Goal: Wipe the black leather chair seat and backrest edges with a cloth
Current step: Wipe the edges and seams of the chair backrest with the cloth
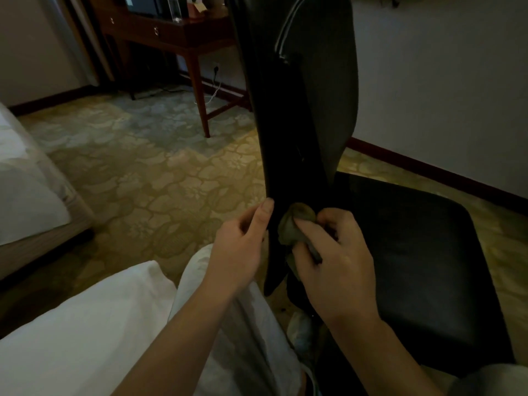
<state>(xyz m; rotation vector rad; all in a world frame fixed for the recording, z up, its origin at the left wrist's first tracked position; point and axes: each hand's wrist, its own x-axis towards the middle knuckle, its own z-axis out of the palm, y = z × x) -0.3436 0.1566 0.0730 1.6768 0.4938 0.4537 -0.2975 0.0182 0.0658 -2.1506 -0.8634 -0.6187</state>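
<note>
Backrest (300, 110) edge wipe, low section, above seat (414, 252).
Left hand (240, 247) pinches the edge to steady it; right hand (337, 258) clamps the bunched cloth (294, 224) against it. Recommended: firm pressure, strokes following the edge.

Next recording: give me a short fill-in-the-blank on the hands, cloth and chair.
The crumpled olive-green cloth is held in the ____.
The left hand grips the edge of the tall black leather ____.
In the picture, the flat black leather seat lies to the ____ of both hands.
Missing: right hand; backrest; right.
</note>
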